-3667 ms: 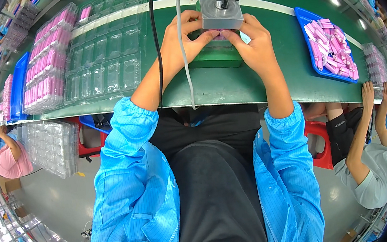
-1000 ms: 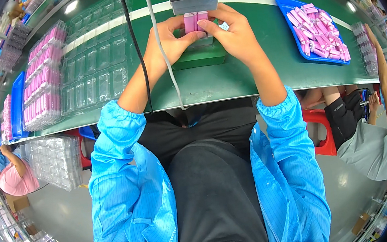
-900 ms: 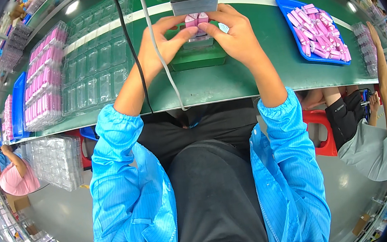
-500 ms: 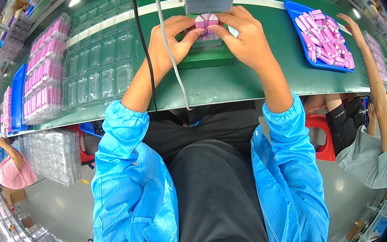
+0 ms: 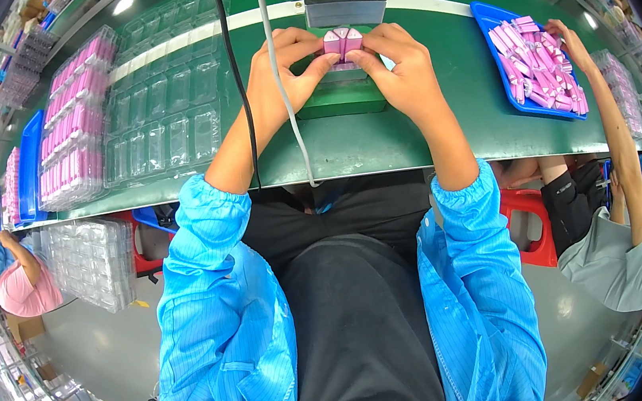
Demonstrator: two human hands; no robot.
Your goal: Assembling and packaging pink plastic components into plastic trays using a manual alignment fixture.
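Now the two small pink plastic pieces [image 5: 342,41], earlier held apart, sit pressed together between both thumbs, just before the grey metal fixture [image 5: 346,11]; left hand [image 5: 285,72] and right hand [image 5: 400,70] pinch them closed.

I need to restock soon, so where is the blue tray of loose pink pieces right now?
The blue tray sits on the green table at the person's right, beyond the right hand; a co-worker's hand reaches into it.
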